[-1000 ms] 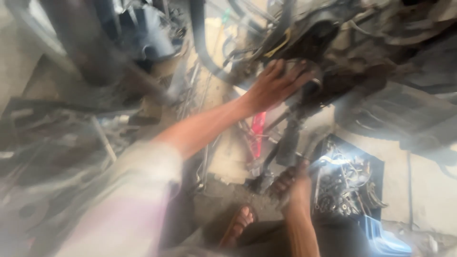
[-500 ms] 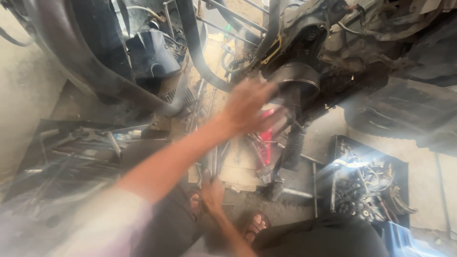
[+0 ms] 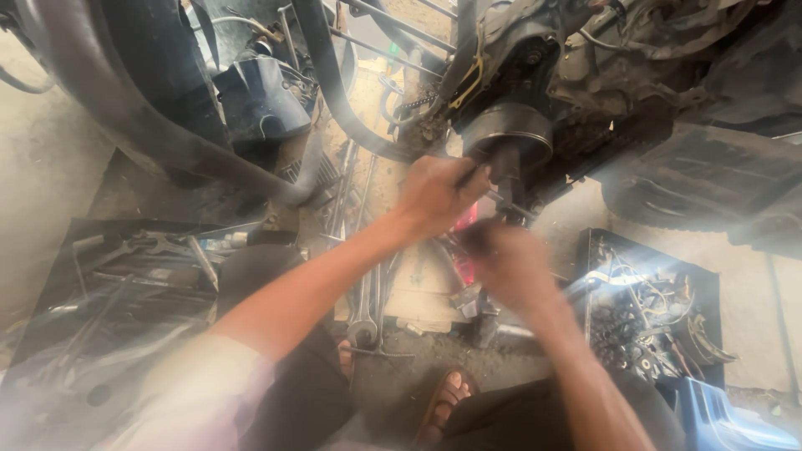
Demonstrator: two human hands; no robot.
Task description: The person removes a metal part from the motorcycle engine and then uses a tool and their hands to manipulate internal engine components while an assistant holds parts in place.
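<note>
On a dusty concrete workshop floor [image 3: 50,184], the left hand [image 3: 434,194] is closed around a thin dark metal tool [image 3: 468,174] just below the round grey metal drum [image 3: 508,134] of an engine at the far centre. The right hand [image 3: 508,263], blurred, hangs nearer; its grip cannot be told. A black tray of wrenches [image 3: 109,276] lies left, a black tray of small parts [image 3: 647,313] right.

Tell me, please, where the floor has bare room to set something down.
Bare concrete floor lies left of the flat black tool tray, and more right of the black parts tray. Between the trays it is crowded: long steel wrenches, cardboard and both hands.
</note>
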